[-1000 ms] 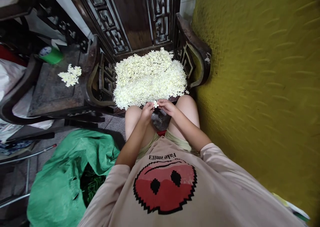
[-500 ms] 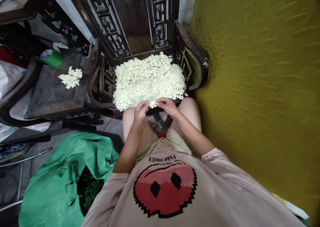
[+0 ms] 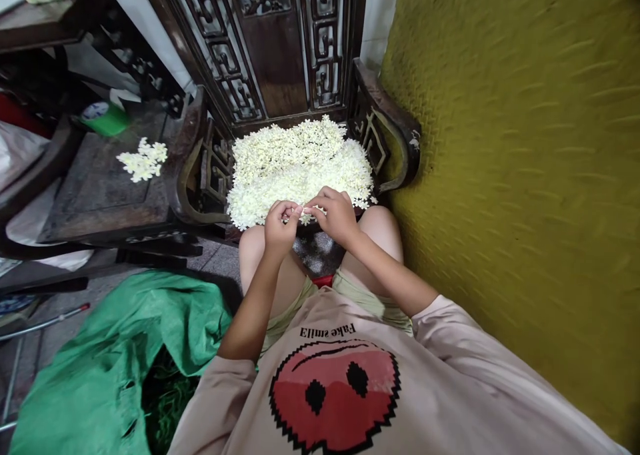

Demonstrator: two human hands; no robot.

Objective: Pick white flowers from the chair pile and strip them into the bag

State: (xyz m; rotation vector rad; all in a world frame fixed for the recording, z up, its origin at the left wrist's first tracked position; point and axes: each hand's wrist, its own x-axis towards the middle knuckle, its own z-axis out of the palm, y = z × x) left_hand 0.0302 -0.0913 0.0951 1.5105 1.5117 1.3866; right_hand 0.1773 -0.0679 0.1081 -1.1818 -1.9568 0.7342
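Small white flowers (image 3: 300, 165) lie in a thick layer over the seat of a dark carved wooden chair (image 3: 280, 61). At the seat's front edge, above my knees, my left hand (image 3: 281, 225) pinches with thumb and fingertips. My right hand (image 3: 334, 215) meets it from the right, its thumb and forefinger closed close to the left fingertips. Something small and pale shows between the two hands, too small to make out. A smaller heap of white flowers (image 3: 143, 160) rests on a second wooden chair (image 3: 85, 188) at the left.
A roll of green tape (image 3: 106, 117) sits on the left chair. Below it on the floor stands an open green bag (image 3: 120, 348) with green strands inside. A yellow textured surface (image 3: 515, 175) rises close on the right. Metal tubing (image 3: 45, 325) lies at the far left.
The white flower seen between my fingertips before is no longer visible there. My right hand has lifted its other fingers. The view has shifted slightly.
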